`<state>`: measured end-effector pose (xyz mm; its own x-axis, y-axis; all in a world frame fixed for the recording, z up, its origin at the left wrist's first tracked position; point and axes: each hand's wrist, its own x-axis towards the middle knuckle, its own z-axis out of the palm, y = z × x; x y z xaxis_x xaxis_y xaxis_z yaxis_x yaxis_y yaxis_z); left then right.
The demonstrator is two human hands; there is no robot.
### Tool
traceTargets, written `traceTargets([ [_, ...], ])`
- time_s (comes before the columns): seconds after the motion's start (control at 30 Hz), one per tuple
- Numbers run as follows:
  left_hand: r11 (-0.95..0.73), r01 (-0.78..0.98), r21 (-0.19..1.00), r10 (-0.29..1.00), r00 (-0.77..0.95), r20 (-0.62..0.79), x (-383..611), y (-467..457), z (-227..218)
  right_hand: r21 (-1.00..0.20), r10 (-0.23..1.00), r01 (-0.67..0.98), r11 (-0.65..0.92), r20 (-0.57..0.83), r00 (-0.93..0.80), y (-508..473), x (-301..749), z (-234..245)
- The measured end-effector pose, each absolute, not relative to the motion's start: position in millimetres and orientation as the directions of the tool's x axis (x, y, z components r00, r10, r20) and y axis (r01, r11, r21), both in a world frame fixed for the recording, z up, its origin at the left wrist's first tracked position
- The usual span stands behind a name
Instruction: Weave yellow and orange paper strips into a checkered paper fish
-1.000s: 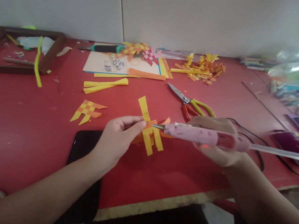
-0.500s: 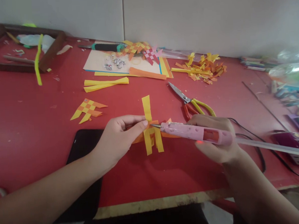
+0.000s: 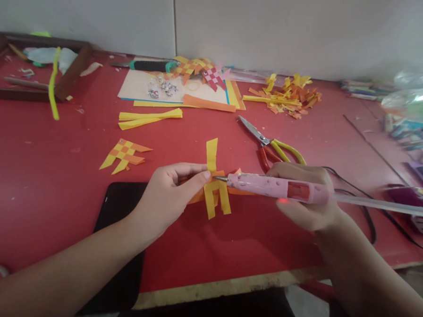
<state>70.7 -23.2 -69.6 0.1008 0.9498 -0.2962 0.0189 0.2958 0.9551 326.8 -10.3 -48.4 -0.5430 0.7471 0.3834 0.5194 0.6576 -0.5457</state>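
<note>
Between thumb and fingers, my left hand pinches a piece woven from yellow and orange paper strips. One yellow strip stands up from its top and others hang down. My right hand is wrapped round a pink glue gun with a lit red light. The gun's metal nozzle points left and is at the woven paper, close to my left thumb. A clear glue stick sticks out of the gun's back end. My fingers partly hide the woven piece.
A finished woven paper fish lies left of my hands. Behind are scissors, yellow strips, paper scraps and a bag of small beads or eyes. A black phone-like slab lies under my left forearm. A brown frame stands far left.
The upright yellow strip has swung slightly to the right and tilts the other way. Both hands and the glue gun have stayed almost in place.
</note>
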Motion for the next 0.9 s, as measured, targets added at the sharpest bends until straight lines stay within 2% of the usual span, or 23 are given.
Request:
traceTargets([
  [0.9,0.313,0.047,0.949,0.941,0.119,-0.316,71.6,-21.2,-66.8,-0.485,0.743,0.564,0.668,0.395,-0.540,-12.1,326.6,-49.0],
])
